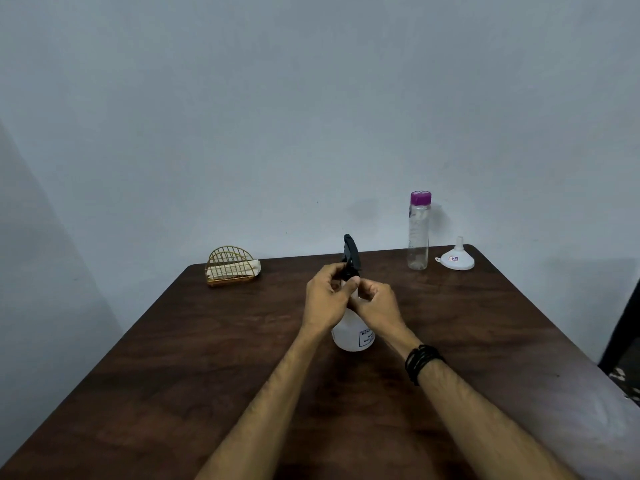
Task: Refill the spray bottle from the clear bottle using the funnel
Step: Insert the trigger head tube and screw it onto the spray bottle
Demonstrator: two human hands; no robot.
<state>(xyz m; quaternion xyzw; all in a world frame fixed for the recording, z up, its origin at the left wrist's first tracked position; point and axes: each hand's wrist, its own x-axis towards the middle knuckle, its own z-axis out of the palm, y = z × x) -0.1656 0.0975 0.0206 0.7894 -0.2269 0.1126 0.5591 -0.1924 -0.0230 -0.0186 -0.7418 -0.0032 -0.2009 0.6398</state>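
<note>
One dark wooden worktop (207, 358) carries everything. Two hands meet at its middle around one spray bottle (353, 336), which stands upright: the left hand (327, 299) has its grip curled round the black spray head, the right hand (375, 301) grips the neck. One clear bottle (418, 237) with a purple cap stands far right, one white funnel (456, 259) lies upturned just beside it. One wire napkin holder (231, 266) sits far left.
</note>
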